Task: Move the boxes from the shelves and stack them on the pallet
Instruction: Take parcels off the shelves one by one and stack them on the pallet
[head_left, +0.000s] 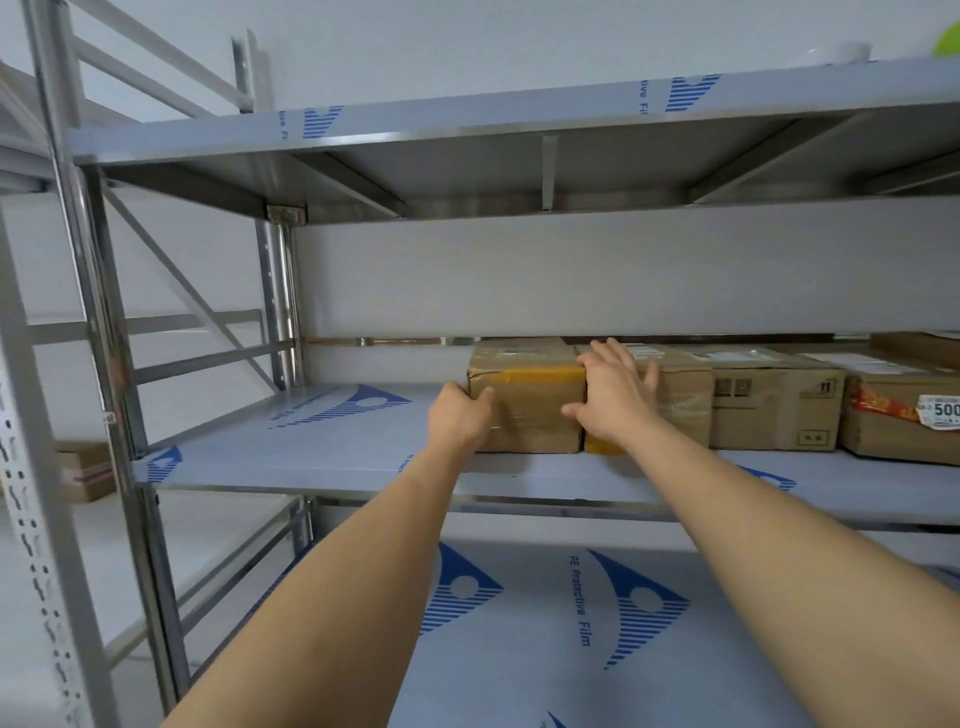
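I have the left hand (460, 415) curled round the left front corner of the end box (524, 402), gripping it. The right hand (615, 397), fingers straight, presses where it touches the next box (675, 405), likely to separate them. Both sit mid-shelf (311, 457), set back from the front edge. Pallet unseen.

The scene is evenly and brightly lit by soft, diffuse light, and no lamp is seen. Only faint shadows are cast: a narrow dark band is thrown under the cardboard boxes (524, 410) on the middle shelf (322, 452), and the underside of the upper shelf (467, 171) is left darker. Mild glare is caught on the chrome uprights (283, 291). Straight lines are bowed by wide-angle distortion towards the edges, and slight softness is noticed at the corners.
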